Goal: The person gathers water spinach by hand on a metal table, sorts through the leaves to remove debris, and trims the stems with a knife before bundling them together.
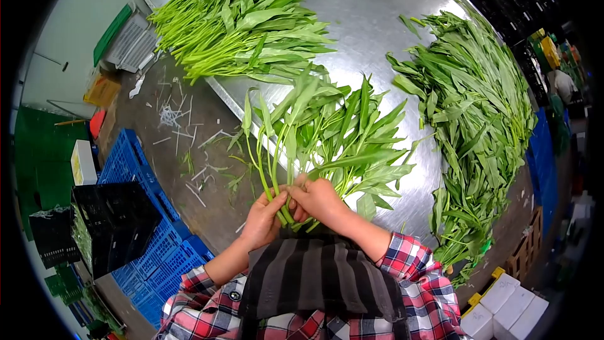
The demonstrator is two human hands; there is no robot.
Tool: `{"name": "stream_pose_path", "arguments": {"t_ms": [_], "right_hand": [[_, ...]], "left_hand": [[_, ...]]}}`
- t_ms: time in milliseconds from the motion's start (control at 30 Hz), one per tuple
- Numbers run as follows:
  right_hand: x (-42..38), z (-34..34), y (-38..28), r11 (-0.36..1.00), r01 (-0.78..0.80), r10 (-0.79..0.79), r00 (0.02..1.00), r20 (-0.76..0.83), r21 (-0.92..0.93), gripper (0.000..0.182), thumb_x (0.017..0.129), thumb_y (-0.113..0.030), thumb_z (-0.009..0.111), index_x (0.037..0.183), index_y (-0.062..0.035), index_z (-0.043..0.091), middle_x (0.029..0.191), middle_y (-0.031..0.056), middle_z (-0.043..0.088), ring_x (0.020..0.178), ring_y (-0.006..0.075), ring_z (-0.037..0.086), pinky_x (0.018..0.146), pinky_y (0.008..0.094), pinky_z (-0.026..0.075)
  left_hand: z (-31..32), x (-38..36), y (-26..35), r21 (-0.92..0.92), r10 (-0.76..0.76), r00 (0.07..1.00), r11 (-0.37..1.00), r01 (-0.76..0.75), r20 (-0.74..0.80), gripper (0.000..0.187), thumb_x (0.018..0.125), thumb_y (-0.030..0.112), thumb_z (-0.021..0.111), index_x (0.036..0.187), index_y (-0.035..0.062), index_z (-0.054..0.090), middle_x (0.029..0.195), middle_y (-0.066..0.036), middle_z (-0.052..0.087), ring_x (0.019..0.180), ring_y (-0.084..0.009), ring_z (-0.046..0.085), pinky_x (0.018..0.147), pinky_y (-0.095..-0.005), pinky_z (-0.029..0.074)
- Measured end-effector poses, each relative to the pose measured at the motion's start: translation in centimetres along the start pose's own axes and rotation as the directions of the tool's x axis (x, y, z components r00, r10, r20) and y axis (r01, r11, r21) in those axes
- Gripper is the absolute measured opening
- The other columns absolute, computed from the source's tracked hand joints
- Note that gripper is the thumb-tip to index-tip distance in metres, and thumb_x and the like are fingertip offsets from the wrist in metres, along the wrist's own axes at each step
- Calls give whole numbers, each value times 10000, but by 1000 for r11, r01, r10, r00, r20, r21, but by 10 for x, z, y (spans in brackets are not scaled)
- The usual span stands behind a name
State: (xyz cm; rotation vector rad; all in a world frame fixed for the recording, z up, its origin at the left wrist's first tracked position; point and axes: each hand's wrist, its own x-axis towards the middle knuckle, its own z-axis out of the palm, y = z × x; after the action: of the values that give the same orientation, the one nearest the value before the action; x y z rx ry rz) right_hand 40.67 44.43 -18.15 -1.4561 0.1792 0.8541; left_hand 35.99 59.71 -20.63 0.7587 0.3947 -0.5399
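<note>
Close to my body, over the edge of the metal table, both hands grip one loose bunch of water spinach (352, 145). My left hand (263, 219) is closed round the lower stems, thumb on top. Right beside it, my right hand (319, 200) is closed on the stems too, its fingers partly hidden. The leafy tops fan out away from me over the table. Ahead to the left lies a neat pile of water spinach (242, 25), its stems pointing left. A long, looser heap of water spinach (475, 113) runs along the right side.
The shiny metal table (371, 6) ends in a raised edge. Cut stem pieces (173, 116) litter the floor to the left. Blue plastic pallets (154, 245), a black crate (113, 223) and a grey basket (133, 41) stand there. White boxes (506, 305) are at lower right.
</note>
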Motion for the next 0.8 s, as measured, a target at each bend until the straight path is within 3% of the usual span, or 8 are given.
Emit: {"name": "stream_pose_path", "arguments": {"t_ms": [167, 300, 400, 500, 600, 633, 700, 800], "right_hand": [[-1, 2, 2, 983, 67, -75, 996, -39, -172, 209, 875, -181, 542, 827, 22, 533, 650, 145, 597, 506, 204, 603, 460, 311, 478], [6, 2, 30, 404, 635, -690, 684, 236, -659, 142, 776, -141, 569, 878, -49, 530, 856, 124, 578, 699, 302, 601, 563, 389, 491], [3, -3, 27, 227, 701, -603, 646, 468, -676, 163, 759, -135, 553, 902, -70, 511, 903, 104, 554, 738, 287, 603, 569, 386, 494], [-3, -6, 33, 214, 719, -443, 675, 590, -661, 159, 763, -123, 537, 911, -79, 496, 902, 96, 539, 779, 272, 598, 579, 378, 496], [-10, 5, 43, 68, 876, -440, 456, 774, -477, 150, 753, -126, 554, 851, -67, 457, 845, 85, 482, 760, 254, 582, 529, 335, 486], [-10, 1, 42, 409, 785, -405, 612, 679, -464, 135, 809, -162, 519, 899, -62, 509, 856, 102, 521, 762, 218, 582, 515, 314, 467], [13, -16, 69, 717, 637, -580, 770, 264, -284, 188, 829, -164, 497, 985, -67, 542, 798, 119, 549, 697, 212, 580, 508, 323, 458], [23, -42, 16, 857, 275, -348, 933, -96, -435, 316, 825, -151, 474, 1114, -41, 541, 661, 145, 561, 565, 241, 558, 513, 363, 459]], "left_hand": [[-3, 0, 4, 29, -75, 988, 996, 80, -135, 212, 905, 146, 512, 1073, 17, 526, 893, -53, 574, 814, -154, 551, 744, -283, 436], [-1, 3, 8, -180, -198, 957, 970, 161, -212, 205, 890, 160, 543, 1051, 34, 545, 924, -50, 595, 846, -153, 568, 754, -282, 445], [-6, 1, 9, -48, -216, 932, 976, 211, -290, 202, 882, 172, 561, 1033, 39, 551, 935, -53, 600, 840, -154, 576, 731, -274, 456], [-2, -3, 8, 189, -157, 940, 957, 220, -302, 191, 881, 179, 567, 1008, 36, 554, 915, -47, 600, 810, -151, 583, 676, -255, 465], [-38, 13, -8, -26, 9, 943, 999, -18, -333, 163, 881, 177, 567, 961, 36, 559, 847, -37, 583, 749, -132, 566, 643, -252, 454], [-28, 15, 0, 12, 45, 930, 999, -44, -365, 145, 878, 182, 568, 905, 40, 554, 757, -21, 548, 660, -117, 525, 587, -252, 431], [-15, 12, 9, 72, 26, 928, 997, 1, -371, 149, 869, 184, 579, 895, 40, 554, 723, -11, 528, 627, -113, 501, 569, -249, 418], [-39, 14, -1, 200, -51, 956, 973, 112, -289, 219, 843, 181, 616, 985, 19, 572, 771, -20, 576, 682, -118, 546, 621, -248, 455]]}}
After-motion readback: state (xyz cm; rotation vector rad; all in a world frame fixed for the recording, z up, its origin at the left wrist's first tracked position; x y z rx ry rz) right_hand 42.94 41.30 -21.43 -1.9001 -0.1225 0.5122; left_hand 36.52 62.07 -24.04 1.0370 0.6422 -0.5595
